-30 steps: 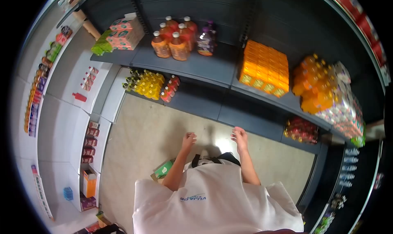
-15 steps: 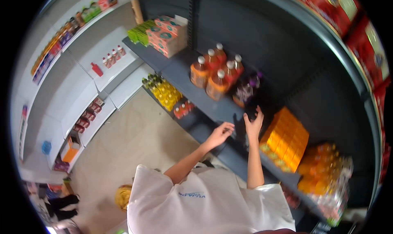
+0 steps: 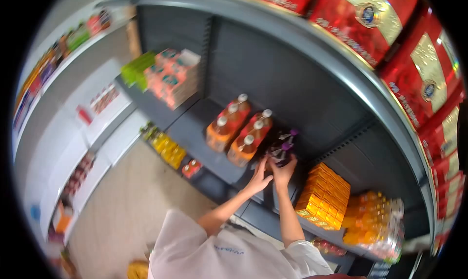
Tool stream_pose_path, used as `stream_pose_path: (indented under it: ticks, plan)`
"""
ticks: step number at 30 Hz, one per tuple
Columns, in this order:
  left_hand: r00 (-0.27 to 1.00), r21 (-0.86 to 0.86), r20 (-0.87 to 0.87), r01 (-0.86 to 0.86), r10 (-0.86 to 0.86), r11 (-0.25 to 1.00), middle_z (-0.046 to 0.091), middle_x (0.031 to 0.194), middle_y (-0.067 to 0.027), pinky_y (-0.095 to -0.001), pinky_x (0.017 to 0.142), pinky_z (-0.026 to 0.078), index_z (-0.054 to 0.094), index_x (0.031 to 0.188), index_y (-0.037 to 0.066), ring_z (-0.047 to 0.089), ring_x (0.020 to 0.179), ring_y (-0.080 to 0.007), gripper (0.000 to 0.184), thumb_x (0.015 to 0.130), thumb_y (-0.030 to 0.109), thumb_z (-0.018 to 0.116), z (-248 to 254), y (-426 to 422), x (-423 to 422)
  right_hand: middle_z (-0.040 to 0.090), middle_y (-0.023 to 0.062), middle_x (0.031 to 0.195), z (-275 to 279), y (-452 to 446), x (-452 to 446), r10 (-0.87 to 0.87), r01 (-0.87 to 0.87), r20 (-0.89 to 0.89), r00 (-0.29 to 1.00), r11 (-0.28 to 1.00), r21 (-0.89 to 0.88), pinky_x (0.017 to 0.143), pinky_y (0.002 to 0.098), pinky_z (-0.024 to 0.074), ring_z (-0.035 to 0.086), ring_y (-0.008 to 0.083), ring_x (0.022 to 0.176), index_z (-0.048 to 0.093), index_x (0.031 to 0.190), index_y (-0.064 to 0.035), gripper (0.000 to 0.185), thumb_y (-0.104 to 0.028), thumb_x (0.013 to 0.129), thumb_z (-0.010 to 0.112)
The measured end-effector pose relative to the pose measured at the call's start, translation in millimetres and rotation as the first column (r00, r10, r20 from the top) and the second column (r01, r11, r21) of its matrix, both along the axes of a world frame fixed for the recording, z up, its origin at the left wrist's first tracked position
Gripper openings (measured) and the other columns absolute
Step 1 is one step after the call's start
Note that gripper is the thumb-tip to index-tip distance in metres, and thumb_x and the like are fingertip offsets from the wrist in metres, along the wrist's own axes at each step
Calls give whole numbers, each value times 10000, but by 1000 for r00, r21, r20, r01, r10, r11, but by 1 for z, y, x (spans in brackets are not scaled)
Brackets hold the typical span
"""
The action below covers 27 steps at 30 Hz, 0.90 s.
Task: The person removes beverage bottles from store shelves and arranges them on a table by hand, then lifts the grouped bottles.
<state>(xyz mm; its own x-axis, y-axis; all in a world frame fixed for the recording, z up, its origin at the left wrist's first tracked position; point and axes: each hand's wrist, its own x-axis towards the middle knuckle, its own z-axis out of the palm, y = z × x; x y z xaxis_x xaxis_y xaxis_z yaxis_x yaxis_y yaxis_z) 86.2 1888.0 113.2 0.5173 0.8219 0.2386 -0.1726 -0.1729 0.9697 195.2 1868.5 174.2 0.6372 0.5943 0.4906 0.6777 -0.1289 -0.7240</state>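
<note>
Reaching forward | left hand (image 3: 259, 180), right hand (image 3: 284, 172) at purple-capped bottles (image 3: 279, 151) | grips curled, closure and hold unclear

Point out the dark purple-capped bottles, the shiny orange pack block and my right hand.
Dark purple-capped bottles (image 3: 279, 153), head view: front bottle's upper body.
Shiny orange pack block (image 3: 324, 194), head view: broad face.
Right hand (image 3: 283, 171), head view: its back.

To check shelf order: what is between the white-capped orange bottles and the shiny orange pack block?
Head view: dark purple-capped bottles, with left hand and right hand at them.
</note>
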Motion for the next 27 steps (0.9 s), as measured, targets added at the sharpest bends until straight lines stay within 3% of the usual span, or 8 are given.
stream_pose_path:
  ticks: [2,7,11,16,20,23,25,27]
  plan:
    - [998,144,2,-56,57,988,152,1594,-227,-465,1206,186,134,1567,73,157,1477,-411,967,785,28,699,-7,4,4,511,239,1214,-1,-4,-2,-31,34,126,992,999,-23,982,446,431,539,409,1126,470,1289,69,834,-307,663,872]
    - [998,107,-29,61,-59,992,182,1588,-225,-461,1203,209,137,1561,63,169,1480,-395,968,740,-87,627,5,-22,-24,534,237,1115,-1,-32,-34,-171,178,193,966,984,-19,821,422,509,597,365,963,479,1232,55,838,-304,605,905]
    - [991,85,-132,39,-28,996,238,1533,-255,-490,1184,247,145,1566,104,218,1448,-449,992,732,-81,648,30,-66,-48,665,206,1041,13,-85,-63,-202,187,-236,950,979,-85,869,404,532,676,311,972,471,1227,36,860,-304,579,923]
    - [985,264,-154,112,-73,958,57,1535,-293,-531,1163,267,69,1572,71,149,1442,-502,1117,688,-54,740,31,-168,-63,687,213,1056,29,-194,-96,-406,359,-303,862,912,-200,857,403,554,703,316,962,498,1157,5,880,-452,533,917]
    - [945,485,-259,308,-202,818,182,1506,-299,-539,1172,230,82,1550,24,176,1433,-496,1075,732,74,778,1,-248,-58,680,204,1007,12,-315,-126,-612,603,-381,693,782,-157,836,388,561,703,323,938,490,1153,-7,868,-444,532,910]
    - [818,469,-284,573,-499,672,284,1468,-294,-514,1170,239,135,1531,5,245,1419,-460,1019,755,134,784,4,-329,-38,679,182,989,-8,-423,-144,-727,761,-420,544,638,-117,814,387,558,700,316,906,491,1147,-17,848,-417,524,906]
    - [546,205,-311,838,-778,506,343,1435,-282,-489,1156,275,174,1518,-1,336,1376,-429,1018,735,145,807,-11,-386,-43,675,163,987,-15,-491,-170,-776,828,-494,393,532,-178,782,388,554,695,301,875,495,1145,-24,843,-409,513,898]
    - [333,204,-413,941,-847,270,337,1449,-269,-451,1133,327,185,1524,24,402,1343,-391,1061,708,187,843,-12,-451,-43,673,157,992,-19,-555,-194,-877,901,-455,156,315,-299,767,384,549,688,307,866,501,1140,-28,830,-415,516,889]
